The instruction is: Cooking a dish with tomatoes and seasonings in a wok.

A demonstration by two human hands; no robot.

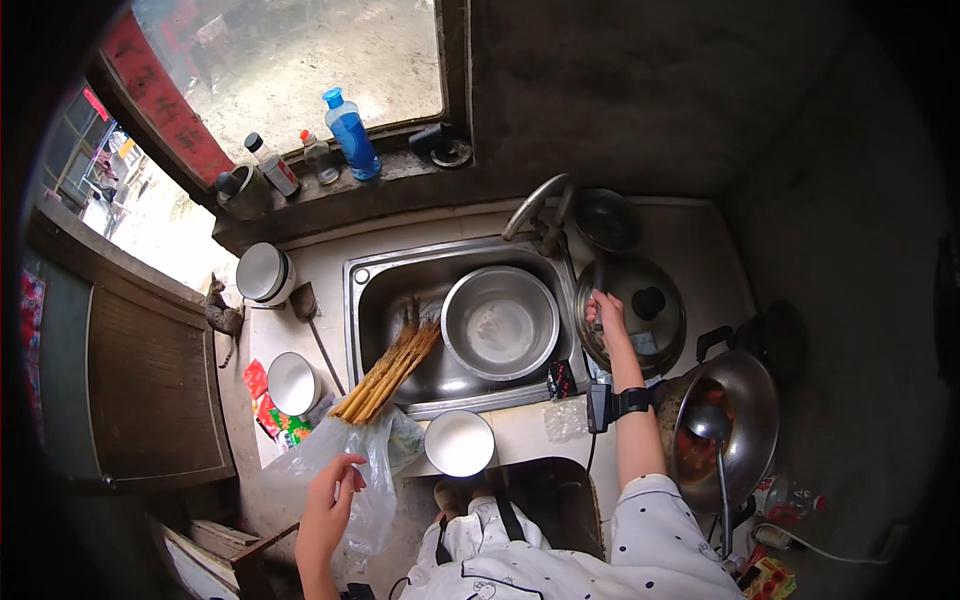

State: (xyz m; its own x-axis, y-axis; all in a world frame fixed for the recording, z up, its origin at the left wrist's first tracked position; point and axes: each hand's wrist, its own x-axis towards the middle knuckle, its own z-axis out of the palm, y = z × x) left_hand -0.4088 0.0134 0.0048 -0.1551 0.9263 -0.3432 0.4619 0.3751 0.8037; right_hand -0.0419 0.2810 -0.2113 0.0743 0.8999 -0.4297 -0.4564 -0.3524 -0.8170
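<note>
My right hand [609, 311] grips the handle of a small dark frying pan [609, 219], reaching over a glass pot lid [660, 330] with a black knob. The pan lies behind the lid, right of the faucet [536, 204]. My left hand [335, 487] is empty, its fingers loosely bent and apart, beside a clear plastic bag [371, 517]. A steel basin [501, 322] sits in the right part of the sink [390, 266]. Propped across the sink's front edge is a bamboo brush [386, 375]. A white bowl [459, 444] stands at the counter's front edge.
At right a wok [754, 420] holds reddish food and a ladle [709, 421]. On the left counter are a white bowl [292, 384], stacked bowls [262, 274] and a spatula [305, 301]. A blue bottle [352, 139] stands on the sill. A cat [223, 311] sits by the doorway.
</note>
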